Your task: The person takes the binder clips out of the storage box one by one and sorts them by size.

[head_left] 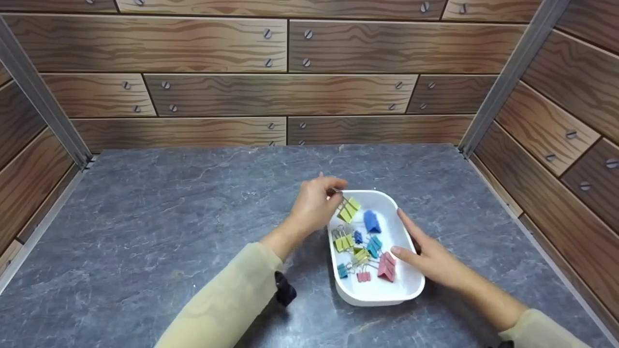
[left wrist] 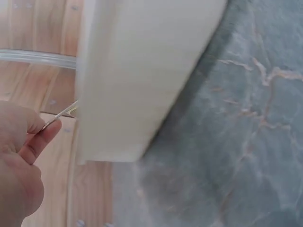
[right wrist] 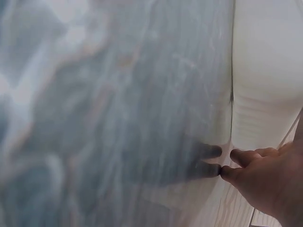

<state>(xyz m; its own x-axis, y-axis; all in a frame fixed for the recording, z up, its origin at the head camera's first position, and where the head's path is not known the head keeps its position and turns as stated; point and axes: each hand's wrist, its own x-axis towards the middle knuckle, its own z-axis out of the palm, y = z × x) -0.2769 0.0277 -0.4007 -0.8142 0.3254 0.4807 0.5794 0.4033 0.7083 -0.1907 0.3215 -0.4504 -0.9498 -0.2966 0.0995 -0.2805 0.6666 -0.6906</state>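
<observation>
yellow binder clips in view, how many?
3. One yellow clip pinched by the left hand over the tray, one at its left wall, one mid-pile. Others may be hidden.

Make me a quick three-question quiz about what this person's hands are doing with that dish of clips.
1. True or false: the left hand pinches the wire handle of a yellow-green metal binder clip.
2. What does the right hand rest against?
A. white oblong plastic tray
B. wood-pattern wall
C. a sleeve
3. Fill in: the tray stands on a grey ____-look tabletop.

Key: 1 true; 2 A; 3 marble.
</observation>
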